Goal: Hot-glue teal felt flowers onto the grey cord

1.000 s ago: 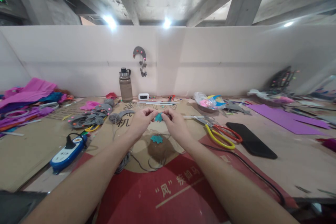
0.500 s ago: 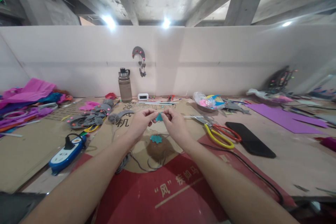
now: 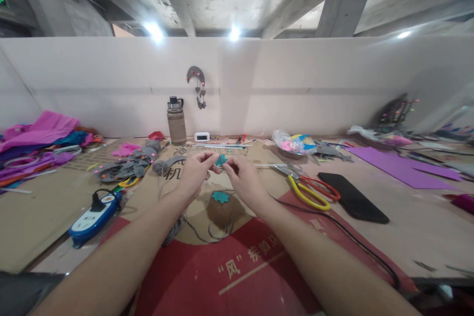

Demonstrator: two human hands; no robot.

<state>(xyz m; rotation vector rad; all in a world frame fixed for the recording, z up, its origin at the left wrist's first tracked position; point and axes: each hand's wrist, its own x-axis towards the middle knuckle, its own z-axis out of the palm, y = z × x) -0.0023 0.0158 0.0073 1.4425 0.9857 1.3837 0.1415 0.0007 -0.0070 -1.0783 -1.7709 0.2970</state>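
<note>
A small teal felt piece (image 3: 221,160) with a jagged outline is held up between my two hands over the cardboard. My left hand (image 3: 198,173) pinches its left side between thumb and fingertips. On the other side, my right hand (image 3: 242,175) has its fingers closed at the piece's lower right edge. A pale bit shows just under the felt between the fingertips, too small to name. Below the hands, a second teal felt piece (image 3: 220,197) with a wavy edge lies flat on the cardboard (image 3: 196,232). Grey cord (image 3: 177,229) curls beside it, partly behind my left forearm.
Scissors with yellow and red handles (image 3: 309,192) and a black phone (image 3: 353,197) lie to the right. On the left are a blue-and-white power strip (image 3: 94,219) and grey felt pieces (image 3: 126,165). A water bottle (image 3: 177,121) stands by the wall; purple sheets (image 3: 388,165) lie far right.
The held teal piece has shifted slightly left and up and turned, showing more of its surface. My right hand's fingers have moved a little left and down along its edge.
</note>
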